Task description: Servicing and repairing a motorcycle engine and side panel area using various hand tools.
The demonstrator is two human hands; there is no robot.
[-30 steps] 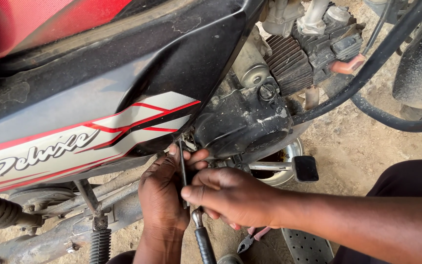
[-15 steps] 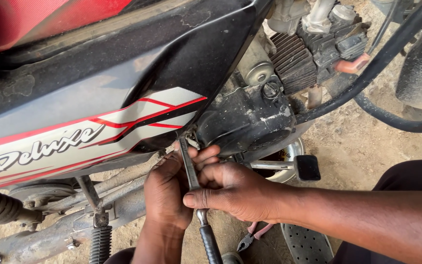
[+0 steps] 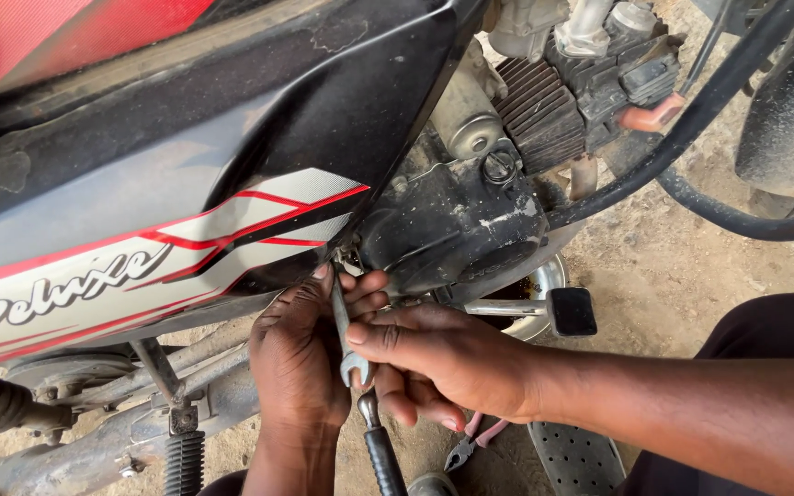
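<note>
Under the lower edge of the motorcycle's side panel [image 3: 232, 220], beside the dark engine casing [image 3: 452, 220]: both hands bunched on a slim steel spanner [image 3: 342, 321]. Left hand [image 3: 300, 358] cupped behind the shaft, fingers curled narrow around it, upper end lost up by the panel's bottom corner. Right hand [image 3: 443, 358] laid across from the other side, fingers pinched on the open-jawed lower end. Compared with a second ago, spanner tilted more upright and hands drawn closer together, thumb now pressed over the jaw; likely a fresh grip on a hidden fastener. Black-handled screwdriver [image 3: 380, 450] just below, pink-handled pliers [image 3: 470, 441] on the dirt floor [image 3: 673, 266], footpeg [image 3: 570, 312] near.
</note>
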